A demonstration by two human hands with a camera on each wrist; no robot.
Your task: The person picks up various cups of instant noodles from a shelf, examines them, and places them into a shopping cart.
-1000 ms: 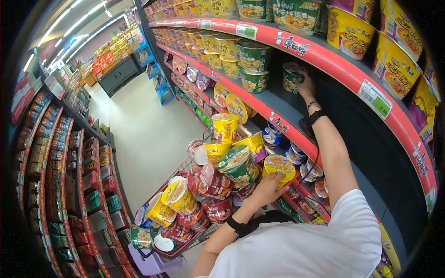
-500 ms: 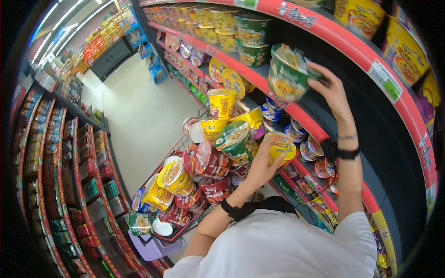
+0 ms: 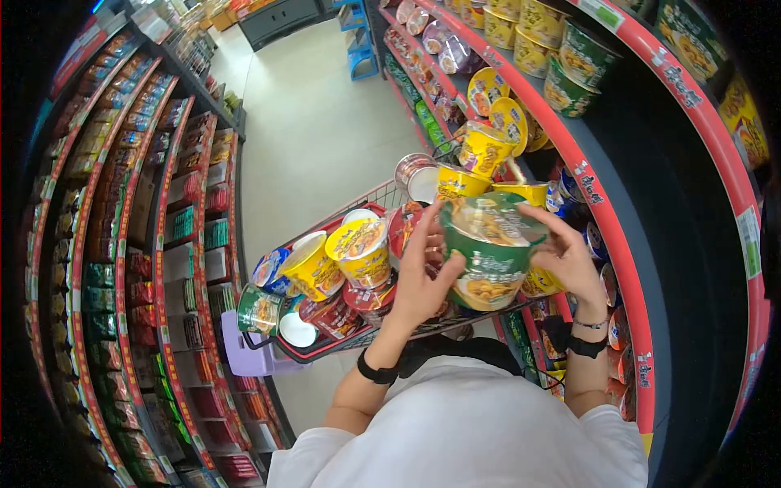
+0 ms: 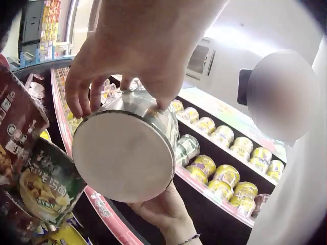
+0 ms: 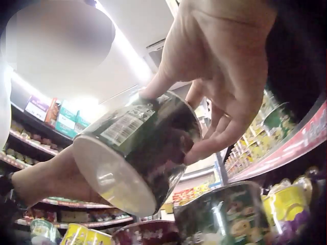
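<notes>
A large green instant noodle cup [image 3: 488, 272] is held in front of the chest, over the shopping cart [image 3: 390, 329]. On its left side my left hand [image 3: 423, 285] grips it, thumb on the near face. My right hand [image 3: 569, 264] holds the opposite side near the lid. In the left wrist view the cup's white base [image 4: 122, 158] faces the camera, with the left hand [image 4: 127, 61] curled over its side. The right wrist view shows its barcode label [image 5: 125, 127] beneath the right hand [image 5: 225, 76]. Below, another green noodle cup [image 4: 48, 186] lies beside dark red cups.
Yellow cups [image 3: 358, 252], dark red cups [image 3: 333, 317] and a small green cup [image 3: 260, 309] are piled in the cart. To the right run red-edged shelves [image 3: 594, 191] with green noodle cups [image 3: 573, 77]. Packet shelves [image 3: 171, 220] line the left of the aisle floor [image 3: 305, 122].
My right hand has brought the green noodle cup from the shelf out over the cart. The left hand has left the yellow cup and now holds the green one too. The view has turned right.
</notes>
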